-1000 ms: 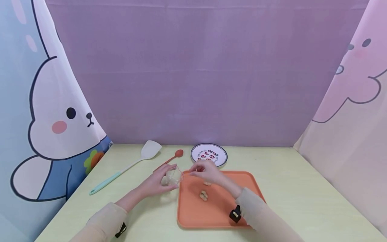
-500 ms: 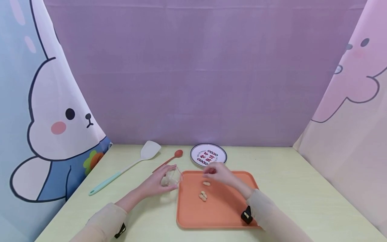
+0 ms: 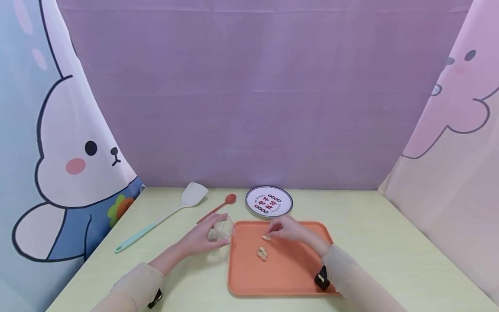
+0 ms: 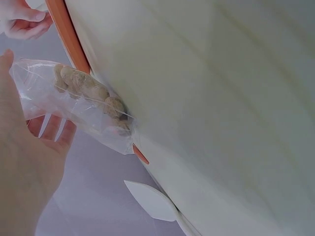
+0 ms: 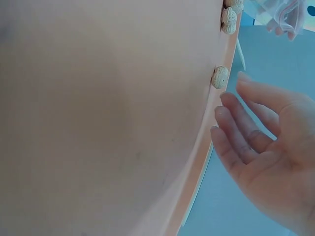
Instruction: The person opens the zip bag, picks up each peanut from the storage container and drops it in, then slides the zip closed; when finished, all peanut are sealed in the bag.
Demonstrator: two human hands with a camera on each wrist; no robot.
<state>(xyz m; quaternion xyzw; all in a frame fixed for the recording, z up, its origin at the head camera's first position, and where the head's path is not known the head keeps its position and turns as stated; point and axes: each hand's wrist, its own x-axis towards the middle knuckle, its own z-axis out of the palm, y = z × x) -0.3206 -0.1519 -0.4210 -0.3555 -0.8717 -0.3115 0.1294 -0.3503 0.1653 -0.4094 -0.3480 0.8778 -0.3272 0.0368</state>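
Note:
My left hand (image 3: 202,236) holds a clear zip bag (image 3: 223,229) at the left edge of the orange tray (image 3: 284,277), its mouth spread between thumb and fingers. Peanuts (image 4: 93,88) lie along the lower part of the bag in the left wrist view. My right hand (image 3: 288,228) is low over the back of the tray, with bent, parted fingers. A single peanut (image 5: 220,77) lies on the tray just off its fingertips in the right wrist view. Closer to the tray's middle, more peanuts (image 3: 262,254) rest side by side.
Behind the tray is a white plate (image 3: 252,203) with a dark rim and red print. A small red spoon (image 3: 231,199) and a white spatula (image 3: 192,195) with a mint handle lie to the left. A purple curtain (image 3: 249,108) closes off the back.
My right hand has drawn back from beside the bag's mouth, moved right, and come down to the single peanut on the tray. The left hand and bag have stayed in place.

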